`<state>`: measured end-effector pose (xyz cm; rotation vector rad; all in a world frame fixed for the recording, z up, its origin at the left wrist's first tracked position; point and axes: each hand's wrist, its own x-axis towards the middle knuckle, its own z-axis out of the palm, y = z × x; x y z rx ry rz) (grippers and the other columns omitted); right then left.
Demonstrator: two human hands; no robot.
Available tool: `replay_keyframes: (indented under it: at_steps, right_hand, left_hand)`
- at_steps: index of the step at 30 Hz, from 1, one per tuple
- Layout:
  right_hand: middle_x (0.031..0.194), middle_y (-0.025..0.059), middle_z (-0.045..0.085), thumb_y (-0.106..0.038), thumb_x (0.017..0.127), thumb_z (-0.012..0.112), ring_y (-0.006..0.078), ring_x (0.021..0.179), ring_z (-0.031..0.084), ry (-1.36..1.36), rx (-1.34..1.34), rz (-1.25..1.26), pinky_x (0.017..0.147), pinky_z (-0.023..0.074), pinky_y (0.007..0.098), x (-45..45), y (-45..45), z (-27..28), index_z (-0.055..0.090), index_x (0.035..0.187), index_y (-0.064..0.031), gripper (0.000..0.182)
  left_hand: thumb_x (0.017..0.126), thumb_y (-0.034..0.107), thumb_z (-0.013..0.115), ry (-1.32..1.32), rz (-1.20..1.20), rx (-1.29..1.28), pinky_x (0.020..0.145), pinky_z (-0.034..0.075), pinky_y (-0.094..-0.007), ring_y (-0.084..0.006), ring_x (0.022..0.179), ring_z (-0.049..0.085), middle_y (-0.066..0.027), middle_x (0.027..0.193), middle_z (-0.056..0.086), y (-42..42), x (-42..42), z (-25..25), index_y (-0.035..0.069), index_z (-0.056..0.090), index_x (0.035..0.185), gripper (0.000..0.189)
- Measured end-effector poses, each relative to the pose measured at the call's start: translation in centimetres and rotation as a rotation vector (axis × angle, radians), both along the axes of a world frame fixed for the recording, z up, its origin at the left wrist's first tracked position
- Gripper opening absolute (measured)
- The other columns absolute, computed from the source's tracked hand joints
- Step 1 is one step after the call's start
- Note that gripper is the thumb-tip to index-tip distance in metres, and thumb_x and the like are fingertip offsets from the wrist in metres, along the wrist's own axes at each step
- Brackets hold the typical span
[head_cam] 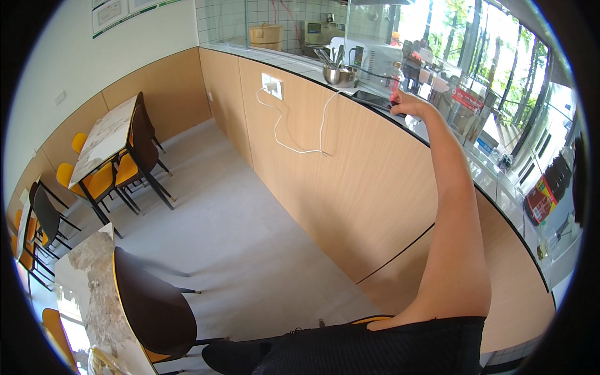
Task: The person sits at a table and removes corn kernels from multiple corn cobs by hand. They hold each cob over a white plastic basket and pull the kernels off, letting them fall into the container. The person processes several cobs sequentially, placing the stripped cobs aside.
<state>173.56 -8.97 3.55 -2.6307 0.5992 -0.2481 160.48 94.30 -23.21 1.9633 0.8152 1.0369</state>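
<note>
My right hand reaches out to the counter along the wall, its fingers curled over the right end of a flat black device, perhaps a phone or tablet. A dark edge shows between thumb and finger. The device lies near the counter's front edge. A white cable hangs down the panel beside it and runs to a plug in the wall socket. Just left of the device stands a steel bowl with metal utensils in it. Behind my hand is a clear bottle with a reddish lower part. My left hand is out of view.
Glass panes stand along the tiled counter. Further right on it are a microwave-like white appliance, containers and a large dark bottle. Marble-patterned tables with brown and yellow chairs stand at left on the grey floor.
</note>
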Motion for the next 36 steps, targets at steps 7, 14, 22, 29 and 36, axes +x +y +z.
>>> replay_keyframes:
  at_steps: [7,14,22,29,36]
  right_hand:
    - [0.130,0.0149,0.043,-0.013,0.068,0.070,0.0297,0.126,0.039,0.020,0.113,0.075,0.100,0.0365,0.0406,0.1,0.0,0.1,0.035,0.130,-0.0073,0.071]
    - [0.143,0.0097,0.037,-0.006,0.078,0.057,0.0253,0.133,0.034,-0.157,-0.271,0.350,0.110,0.0263,0.0370,4.9,-4.3,2.2,0.033,0.141,-0.0044,0.067]
    - [0.119,0.0117,0.055,0.010,0.072,0.038,0.0222,0.113,0.051,-0.332,-0.096,1.279,0.095,0.0385,0.0292,7.5,46.9,0.2,0.055,0.113,-0.0027,0.046]
    - [0.072,0.0146,0.049,-0.004,0.081,0.051,0.0283,0.070,0.051,-0.136,0.467,2.112,0.064,0.0411,0.0354,-7.1,86.1,-9.1,0.050,0.081,0.0019,0.006]
    - [0.090,0.0242,0.064,-0.060,0.088,0.048,0.0359,0.088,0.063,0.182,0.402,2.053,0.077,0.0483,0.0404,-22.9,105.6,-15.8,0.058,0.100,0.0029,0.065]
  left_hand:
    - [0.076,0.007,0.072,-0.024,0.153,0.043,0.085,0.052,-0.0324,-0.0229,0.102,0.056,-0.0170,0.128,0.046,5.9,-11.4,0.6,0.006,0.013,0.144,0.090]
    - [0.076,0.005,0.073,-0.113,0.119,-0.016,0.084,0.051,-0.0322,-0.0214,0.102,0.055,-0.0150,0.124,0.048,12.3,-27.6,-0.9,0.007,0.015,0.144,0.089]
    - [0.060,0.008,0.085,-0.024,0.084,-0.065,0.088,0.052,-0.0338,-0.0227,0.101,0.059,-0.0148,0.114,0.055,2.2,-22.3,7.8,0.014,0.025,0.136,0.096]
    - [0.057,0.017,0.086,0.106,0.164,0.007,0.080,0.053,-0.0328,-0.0221,0.090,0.063,-0.0139,0.102,0.061,2.5,-25.4,8.8,0.015,0.030,0.133,0.095]
    - [0.054,0.032,0.085,0.322,0.241,0.110,0.079,0.052,-0.0416,-0.0358,0.094,0.064,-0.0188,0.101,0.063,3.6,-26.3,7.7,0.015,0.029,0.132,0.097]
